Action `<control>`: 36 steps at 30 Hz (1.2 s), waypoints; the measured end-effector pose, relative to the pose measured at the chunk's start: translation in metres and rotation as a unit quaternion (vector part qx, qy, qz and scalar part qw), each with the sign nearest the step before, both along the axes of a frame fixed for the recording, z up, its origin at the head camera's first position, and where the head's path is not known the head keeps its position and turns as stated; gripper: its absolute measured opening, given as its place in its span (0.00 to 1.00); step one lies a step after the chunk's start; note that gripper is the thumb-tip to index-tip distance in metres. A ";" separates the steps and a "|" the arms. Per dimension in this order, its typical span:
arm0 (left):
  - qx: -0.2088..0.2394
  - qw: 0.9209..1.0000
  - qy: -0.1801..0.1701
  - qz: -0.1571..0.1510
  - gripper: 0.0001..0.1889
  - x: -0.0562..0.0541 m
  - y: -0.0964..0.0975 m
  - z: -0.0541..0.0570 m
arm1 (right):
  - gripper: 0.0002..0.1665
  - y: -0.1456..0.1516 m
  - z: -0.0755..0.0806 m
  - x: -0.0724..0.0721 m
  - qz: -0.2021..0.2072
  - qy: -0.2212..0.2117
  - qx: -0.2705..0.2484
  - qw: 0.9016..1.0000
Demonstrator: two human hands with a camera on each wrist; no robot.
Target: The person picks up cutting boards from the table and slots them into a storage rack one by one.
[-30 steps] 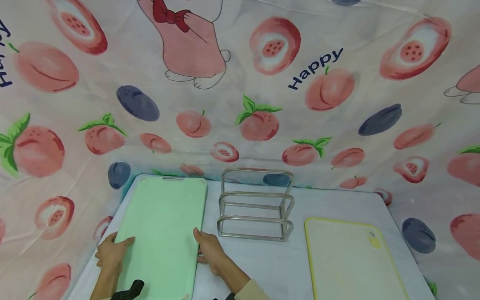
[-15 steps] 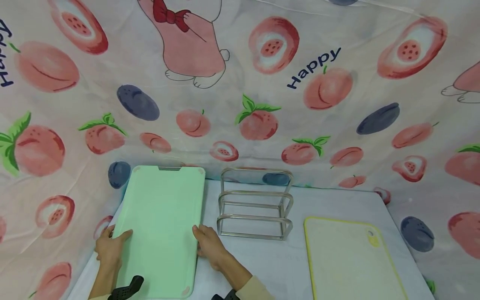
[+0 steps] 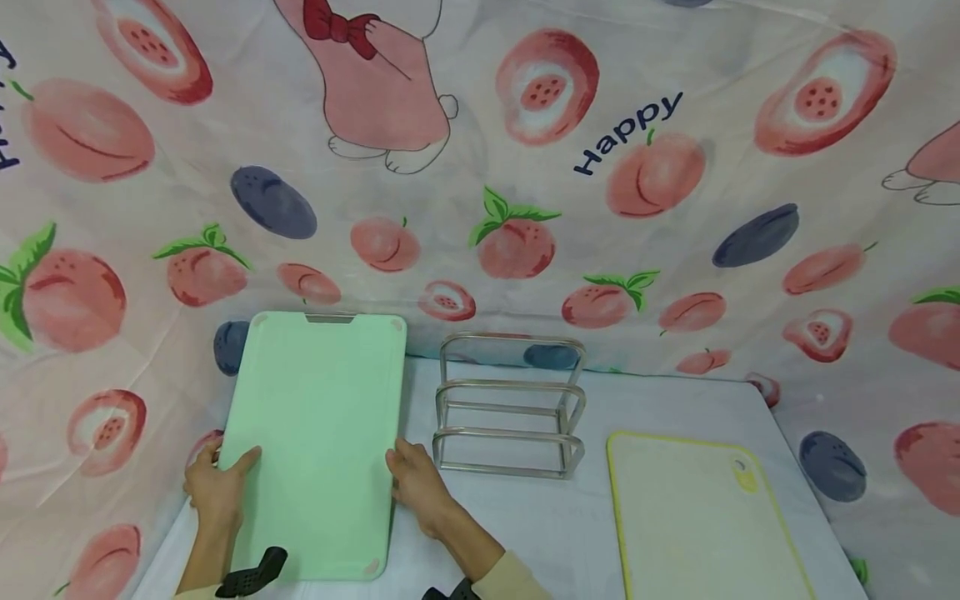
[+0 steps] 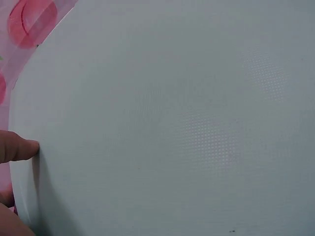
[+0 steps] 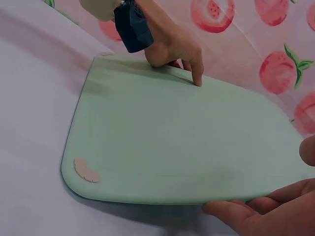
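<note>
A light green cutting board [image 3: 322, 442] with rounded corners and a grey slot at its far edge tilts up off the white table at the left. My left hand [image 3: 216, 492] grips its left long edge, thumb on the upper face. On the opposite edge my right hand [image 3: 422, 487] holds it, fingers tucked beneath. In the right wrist view the board [image 5: 172, 128] shows a pinkish corner pad, with shadow under its near edge. The left wrist view is almost filled by the board's face [image 4: 147, 98], the left thumb [image 4: 19, 147] lying on it.
Right of the board stands a metal wire rack [image 3: 510, 429] with several bars. A pale cutting board with a yellow rim [image 3: 705, 517] lies flat at the table's right. Fruit-print cloth [image 3: 450, 192] hangs behind and along both sides.
Held by both hands, the green cutting board has risen at its far end and shifted away from the body. The rack and yellow-rimmed board have stayed put.
</note>
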State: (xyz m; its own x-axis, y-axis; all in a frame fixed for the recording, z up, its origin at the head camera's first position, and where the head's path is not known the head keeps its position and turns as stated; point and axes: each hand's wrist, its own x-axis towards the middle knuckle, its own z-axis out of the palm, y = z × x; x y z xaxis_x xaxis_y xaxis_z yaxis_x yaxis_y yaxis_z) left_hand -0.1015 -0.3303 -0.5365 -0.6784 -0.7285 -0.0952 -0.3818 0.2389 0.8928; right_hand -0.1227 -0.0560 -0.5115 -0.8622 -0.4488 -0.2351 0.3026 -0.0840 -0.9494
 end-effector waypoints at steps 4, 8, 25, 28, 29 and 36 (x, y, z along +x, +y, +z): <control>-0.005 0.999 0.033 0.017 0.29 -0.003 0.001 0.004 | 0.35 0.000 0.005 0.000 0.000 0.019 0.000 1.000; 0.024 0.997 0.072 0.030 0.27 -0.005 0.002 0.006 | 0.35 -0.001 0.008 0.000 -0.003 0.038 0.000 0.999; 0.126 0.956 0.255 0.066 0.16 -0.009 0.007 0.017 | 0.38 -0.003 0.020 0.004 0.001 0.102 0.043 0.994; 0.137 0.949 0.273 0.077 0.17 -0.010 0.006 0.016 | 0.38 -0.003 0.022 0.003 0.001 0.106 0.046 0.993; 0.138 0.948 0.275 0.083 0.17 -0.010 0.006 0.015 | 0.38 -0.002 0.023 0.004 0.000 0.108 0.047 0.993; 0.159 0.933 0.299 0.122 0.18 -0.012 0.007 0.021 | 0.39 -0.002 0.028 0.004 0.014 0.145 0.070 0.987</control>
